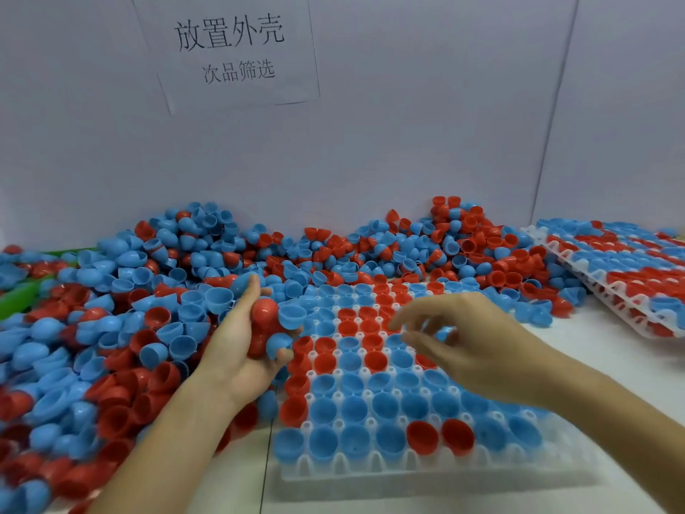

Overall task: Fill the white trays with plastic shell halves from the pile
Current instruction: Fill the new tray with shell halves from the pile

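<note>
- a white plastic tray with round pockets (374,473) lay nearest on the white worktop (608,350), its pockets filled with blue and red shell halves sitting open side up.
- the left hand (241,346) hovered at the tray's left edge, palm up, its fingers curled round a small clutch of shells: a red plastic shell half (264,322) and at least two blue ones (293,314) were cradled in it.
- the right hand (470,343) hung above the tray's middle rows, fingers spread and bent, pinching a small blue plastic shell half (444,333) at the fingertips; motion blur hid the exact grip.
- a loose pile of red and blue plastic shell halves (122,309) spread across the left and back of the worktop, touching the tray's far edge.
- filled white trays stacked on the right (615,276) sat tilted beside the pile.
- a white paper sign with printed characters (230,50) hung on the pale wall (407,124) behind.
</note>
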